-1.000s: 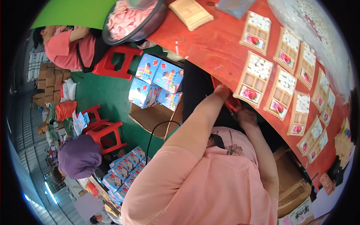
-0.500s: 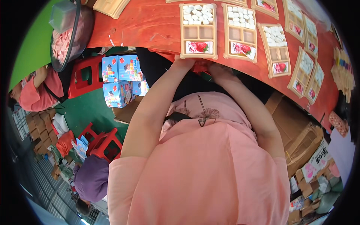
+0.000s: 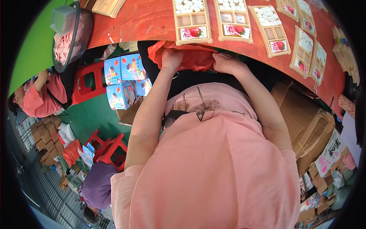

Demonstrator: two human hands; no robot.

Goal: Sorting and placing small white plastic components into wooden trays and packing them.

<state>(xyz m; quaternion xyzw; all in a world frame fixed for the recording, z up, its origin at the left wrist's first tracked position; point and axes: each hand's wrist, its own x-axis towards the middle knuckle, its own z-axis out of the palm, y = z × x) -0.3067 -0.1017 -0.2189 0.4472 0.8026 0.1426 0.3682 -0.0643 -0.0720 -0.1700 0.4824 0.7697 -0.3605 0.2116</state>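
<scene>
A red plastic bag [image 3: 196, 59] hangs in my lap just below the table's near edge, its mouth spread between my hands. My left hand [image 3: 172, 60] is closed on the bag's left side. Its right rim is pinched in the fingers of my right hand [image 3: 227, 63]. Right above the bag, on the table, lies a beige tray [image 3: 192, 26] with white pellets, bare compartments and a strawberry-printed sachet. Beside it is a similar tray [image 3: 234, 32]. What the bag holds, if anything, is hidden.
More filled trays [image 3: 277, 34] line the red table [image 3: 145, 23] to the right. A basket [image 3: 63, 57] of pink sachets stands far left. Blue printed boxes [image 3: 124, 70] are stacked by a red stool [image 3: 85, 86]. An opened carton [image 3: 301, 118] lies at my right; other people sit at left.
The red bag, mostly hidden under the table edge before, now shows stretched between my hands. My hands have come into fuller view and lie farther apart. The trays appear higher in view.
</scene>
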